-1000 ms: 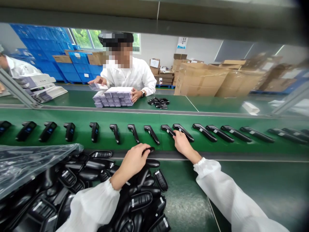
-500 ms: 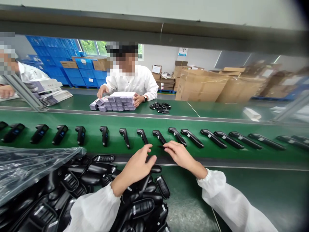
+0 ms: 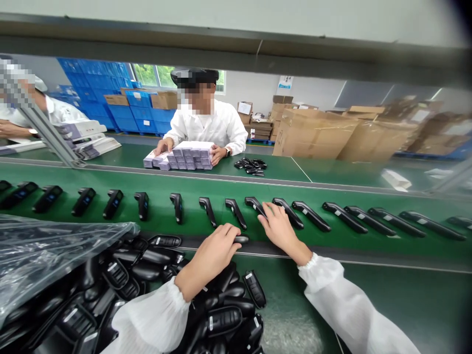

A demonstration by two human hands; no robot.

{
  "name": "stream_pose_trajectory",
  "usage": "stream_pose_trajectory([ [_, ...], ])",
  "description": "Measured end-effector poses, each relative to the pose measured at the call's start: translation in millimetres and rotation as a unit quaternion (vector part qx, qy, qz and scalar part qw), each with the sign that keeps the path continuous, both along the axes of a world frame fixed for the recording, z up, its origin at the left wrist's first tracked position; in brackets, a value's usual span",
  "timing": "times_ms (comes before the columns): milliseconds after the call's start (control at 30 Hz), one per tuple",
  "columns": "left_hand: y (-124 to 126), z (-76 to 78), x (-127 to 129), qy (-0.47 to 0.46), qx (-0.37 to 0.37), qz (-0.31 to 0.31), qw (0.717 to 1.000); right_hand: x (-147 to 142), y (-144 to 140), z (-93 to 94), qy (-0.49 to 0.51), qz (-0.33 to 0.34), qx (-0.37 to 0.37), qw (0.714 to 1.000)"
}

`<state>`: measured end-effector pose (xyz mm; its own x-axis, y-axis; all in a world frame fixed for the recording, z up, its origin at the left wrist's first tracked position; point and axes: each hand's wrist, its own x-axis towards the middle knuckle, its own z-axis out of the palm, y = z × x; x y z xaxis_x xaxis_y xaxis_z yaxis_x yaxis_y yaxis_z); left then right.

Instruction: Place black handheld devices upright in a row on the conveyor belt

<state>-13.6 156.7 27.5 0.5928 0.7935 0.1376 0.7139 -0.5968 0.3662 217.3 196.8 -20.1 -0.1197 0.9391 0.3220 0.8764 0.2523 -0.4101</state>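
Observation:
A long row of black handheld devices point(image 3: 311, 216) lies on the green conveyor belt point(image 3: 368, 236). My right hand point(image 3: 277, 227) reaches onto the belt, its fingers resting on one device of the row point(image 3: 257, 205). My left hand point(image 3: 217, 250) is closed on a black device point(image 3: 240, 239) at the belt's near edge. Below it is a heap of the same black devices point(image 3: 155, 290) on the green table, partly under a clear plastic bag point(image 3: 47, 250).
Across the belt a person in a white coat point(image 3: 206, 129) holds a block of small white boxes point(image 3: 184, 155); a little pile of black parts point(image 3: 252, 166) lies beside it. Another person's sleeve point(image 3: 59, 110) is at far left. Cardboard cartons point(image 3: 313, 132) and blue crates point(image 3: 96, 93) stand behind.
My right hand went from the belt's near edge forward onto a device in the row. My left hand closed on a device from the heap. The row drifted along the belt.

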Motion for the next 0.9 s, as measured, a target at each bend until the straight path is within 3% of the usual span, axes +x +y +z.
stream_pose_trajectory([
  [33,1.7,1.4,-2.0,-0.014,0.01,-0.014,1.0,-2.2,-6.6,9.6,0.049,0.067,-0.026,0.996],
  [100,2.0,5.2,-3.4,-0.021,0.02,-0.049,0.998,-8.6,-19.2,27.1,0.143,0.214,-0.118,0.959],
  [167,-1.6,11.2,-2.0,0.004,0.036,-0.063,0.997,-15.7,-25.8,36.6,0.197,0.281,-0.188,0.92],
  [233,-8.3,18.0,0.0,0.056,0.066,-0.02,0.996,-20.4,-23.6,34.7,0.217,0.245,-0.2,0.923],
  [333,-20.3,23.7,1.3,0.155,0.043,0.036,0.986,-21.1,-8.5,14.4,0.216,0.107,-0.146,0.96],
  [400,-27.2,21.8,1.1,0.206,-0.018,0.014,0.978,-20.5,2.7,-3.2,0.176,0.038,-0.098,0.979],
  [533,-31.8,13.7,0.6,0.198,-0.062,-0.031,0.978,-26.1,16.6,-28.9,0.038,0.005,-0.056,0.998],
  [633,-24.6,12.1,-2.2,0.12,-0.082,-0.017,0.989,-31.8,22.2,-34.3,-0.041,-0.01,-0.046,0.998],
  [700,-14.9,11.5,-5.8,0.031,-0.136,0.001,0.99,-31.8,22.7,-30.9,-0.06,-0.027,-0.038,0.997],
  [767,-3.0,9.4,-9.8,-0.095,-0.211,0.035,0.972,-28.3,18.1,-22.6,-0.04,-0.034,-0.004,0.999],
  [833,8.5,6.0,-12.2,-0.245,-0.287,0.094,0.921,-24.5,8.0,-11.6,0.03,0.035,0.033,0.998],
  [900,16.4,2.4,-11.7,-0.392,-0.352,0.15,0.837,-25.3,-5.1,-2.0,0.148,0.17,0.03,0.974],
])
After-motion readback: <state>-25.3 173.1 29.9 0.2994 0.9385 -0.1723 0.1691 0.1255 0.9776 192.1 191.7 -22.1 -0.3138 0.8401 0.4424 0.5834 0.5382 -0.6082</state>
